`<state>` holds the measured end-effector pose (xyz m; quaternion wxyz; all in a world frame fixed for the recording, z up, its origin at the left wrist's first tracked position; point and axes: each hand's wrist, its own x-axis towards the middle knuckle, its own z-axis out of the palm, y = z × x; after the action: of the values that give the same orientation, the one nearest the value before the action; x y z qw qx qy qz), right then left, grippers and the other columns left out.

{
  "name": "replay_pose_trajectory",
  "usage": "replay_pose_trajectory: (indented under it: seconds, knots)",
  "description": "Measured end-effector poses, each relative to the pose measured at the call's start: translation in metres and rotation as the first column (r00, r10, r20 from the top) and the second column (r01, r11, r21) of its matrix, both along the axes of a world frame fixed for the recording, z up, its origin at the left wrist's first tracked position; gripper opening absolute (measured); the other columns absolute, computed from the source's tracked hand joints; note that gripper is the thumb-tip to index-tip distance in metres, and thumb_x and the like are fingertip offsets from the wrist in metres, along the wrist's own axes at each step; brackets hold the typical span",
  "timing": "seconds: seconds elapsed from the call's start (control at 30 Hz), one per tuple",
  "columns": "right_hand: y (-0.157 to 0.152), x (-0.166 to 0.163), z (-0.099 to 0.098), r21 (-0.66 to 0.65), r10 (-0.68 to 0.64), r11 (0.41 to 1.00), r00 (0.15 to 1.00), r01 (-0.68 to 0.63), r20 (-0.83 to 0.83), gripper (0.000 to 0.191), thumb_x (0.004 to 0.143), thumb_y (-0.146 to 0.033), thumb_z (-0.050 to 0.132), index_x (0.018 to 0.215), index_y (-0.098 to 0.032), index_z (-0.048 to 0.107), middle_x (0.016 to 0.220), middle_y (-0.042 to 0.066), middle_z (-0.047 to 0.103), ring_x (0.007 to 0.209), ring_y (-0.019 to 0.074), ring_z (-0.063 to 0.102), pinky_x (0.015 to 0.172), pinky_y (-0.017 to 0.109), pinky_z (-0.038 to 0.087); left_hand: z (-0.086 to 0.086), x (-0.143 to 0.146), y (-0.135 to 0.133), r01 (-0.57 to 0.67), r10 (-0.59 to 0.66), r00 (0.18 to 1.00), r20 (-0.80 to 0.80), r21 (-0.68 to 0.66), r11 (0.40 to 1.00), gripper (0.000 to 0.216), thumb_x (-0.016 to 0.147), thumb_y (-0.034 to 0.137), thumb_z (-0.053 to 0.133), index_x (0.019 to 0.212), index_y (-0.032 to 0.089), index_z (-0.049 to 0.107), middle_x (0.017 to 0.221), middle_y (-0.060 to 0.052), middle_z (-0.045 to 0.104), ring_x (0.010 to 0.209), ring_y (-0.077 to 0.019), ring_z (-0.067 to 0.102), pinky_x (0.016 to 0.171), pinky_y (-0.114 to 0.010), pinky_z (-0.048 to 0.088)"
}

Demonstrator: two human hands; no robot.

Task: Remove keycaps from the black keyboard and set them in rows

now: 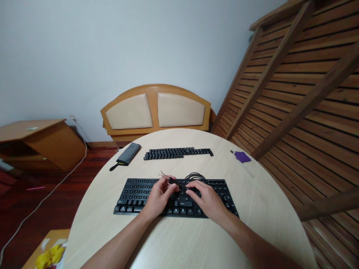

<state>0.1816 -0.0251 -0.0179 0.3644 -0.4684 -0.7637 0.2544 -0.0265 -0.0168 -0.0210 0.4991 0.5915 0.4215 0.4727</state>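
A black keyboard (134,192) lies across the near part of the round table, many of its keycaps off and the switches bare; the bottom row still carries caps. Above its middle, my left hand (159,194) is closed around a keycap puller (172,181) with a dark handle. Thin wire prongs stick out past its fingers to the upper left. My right hand (204,195) pinches at the puller's other end, over the keyboard's right half. Whatever lies between its fingertips is too small and dark to make out. Removed keycaps (165,153) stand in rows behind the keyboard.
A grey pouch (130,154) lies at the table's left back. On the right are a purple cloth (242,157) and a thin white-handled brush (245,169). The coiled keyboard cable (195,175) sits behind the keyboard. Wooden slats (280,104) rise beyond the table's right edge.
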Motion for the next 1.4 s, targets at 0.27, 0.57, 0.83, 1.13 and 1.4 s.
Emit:
replay_pose_trajectory:
  seconds: [0.27, 0.57, 0.83, 1.13, 1.4]
  knots:
    - [0.002, 0.001, -0.004, 0.029, -0.015, 0.999, 1.000, 0.014, 0.019, 0.010, 0.092, -0.028, 0.059, 0.097, -0.023, 0.066, 0.099, 0.004, 0.070, 0.095, 0.0209, 0.066, 0.085, 0.032, 0.050, -0.005, -0.001, 0.001, -0.066, 0.078, 0.979, -0.187, 0.070, 0.995, 0.028, 0.088, 0.037, 0.063, 0.106, 0.016, 0.062, 0.104, -0.007, 0.068, 0.093, -0.0217, 0.064, 0.081, -0.032, 0.050]
    - [0.001, 0.002, -0.002, 0.044, 0.033, 0.998, 0.999, -0.034, 0.015, 0.011, 0.094, -0.025, 0.057, 0.101, -0.022, 0.065, 0.100, 0.003, 0.068, 0.097, 0.0182, 0.064, 0.085, 0.029, 0.049, -0.007, -0.001, 0.000, -0.038, 0.044, 0.983, -0.179, 0.037, 0.999, 0.028, 0.085, 0.037, 0.066, 0.103, 0.016, 0.062, 0.098, -0.007, 0.071, 0.091, -0.0227, 0.068, 0.083, -0.034, 0.051]
    - [0.004, 0.003, -0.001, -0.050, -0.017, 0.999, 0.999, 0.015, -0.036, 0.014, 0.095, -0.028, 0.055, 0.100, -0.022, 0.066, 0.101, 0.004, 0.071, 0.097, 0.0200, 0.065, 0.087, 0.032, 0.048, -0.003, 0.000, 0.002, -0.038, 0.046, 0.984, -0.175, 0.045, 0.998, 0.024, 0.085, 0.035, 0.066, 0.098, 0.015, 0.065, 0.100, -0.009, 0.070, 0.092, -0.0223, 0.068, 0.084, -0.033, 0.052]
    - [0.023, 0.011, 0.013, -0.064, -0.119, 0.992, 0.980, 0.110, -0.160, 0.024, 0.092, -0.038, 0.055, 0.100, -0.021, 0.070, 0.099, 0.006, 0.069, 0.080, 0.0175, 0.064, 0.074, 0.030, 0.052, 0.000, 0.002, 0.000, -0.025, 0.026, 0.976, -0.215, 0.004, 1.000, 0.028, 0.085, 0.034, 0.063, 0.104, 0.014, 0.064, 0.099, -0.008, 0.071, 0.088, -0.0213, 0.067, 0.081, -0.033, 0.051]
    - [0.107, 0.027, 0.019, 0.160, -0.215, 0.973, 0.913, 0.168, 0.348, 0.022, 0.093, -0.032, 0.057, 0.106, -0.023, 0.071, 0.106, 0.006, 0.067, 0.089, 0.0182, 0.064, 0.081, 0.028, 0.047, 0.004, 0.002, -0.002, -0.024, 0.030, 0.954, -0.298, 0.023, 0.999, 0.027, 0.085, 0.033, 0.061, 0.105, 0.015, 0.065, 0.091, -0.006, 0.070, 0.077, -0.0185, 0.063, 0.072, -0.030, 0.048]
